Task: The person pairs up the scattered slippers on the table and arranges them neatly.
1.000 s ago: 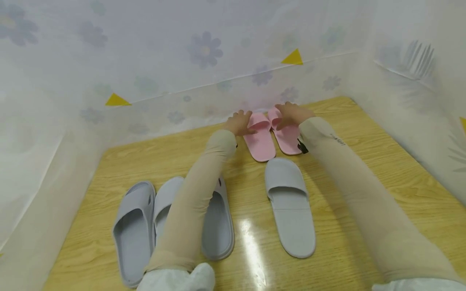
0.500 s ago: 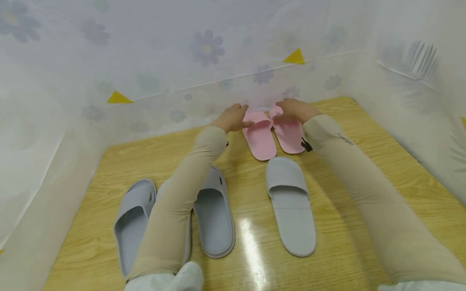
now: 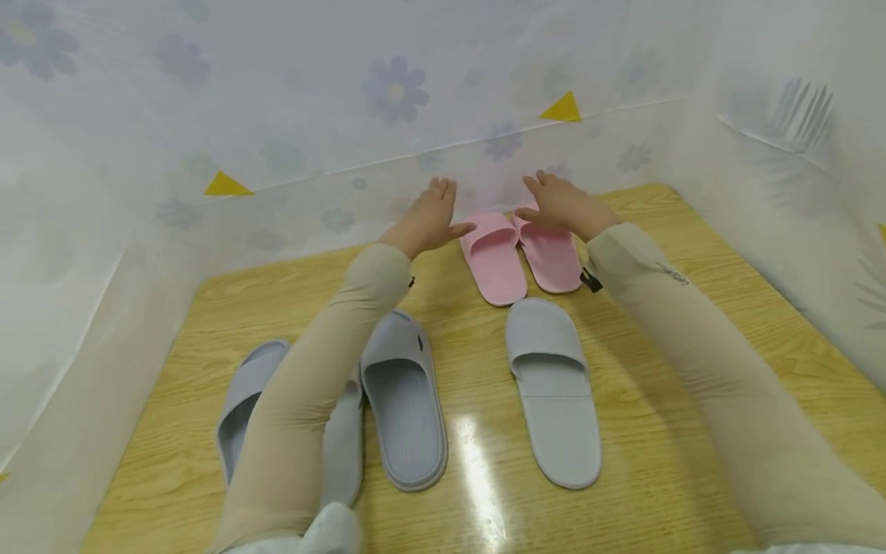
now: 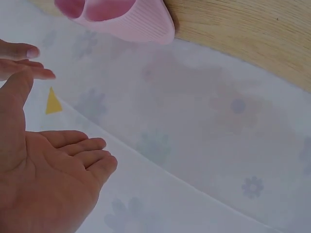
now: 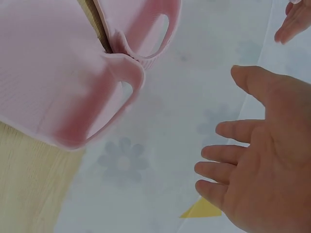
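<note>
pink slippers (image 3: 521, 255), ribbed, side by side

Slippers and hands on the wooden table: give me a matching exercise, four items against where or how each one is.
Items:
1. pink slippers
2. flat grey slipper
3. grey slides
4. left hand

Places or states:
A. alone, just nearer the person than the pink pair
B. at the table's far edge, toes to the curtain
C. open, lifted beside the pink pair
D. near left, partly under the left sleeve

Pairs: 1-B, 2-A, 3-D, 4-C
</note>
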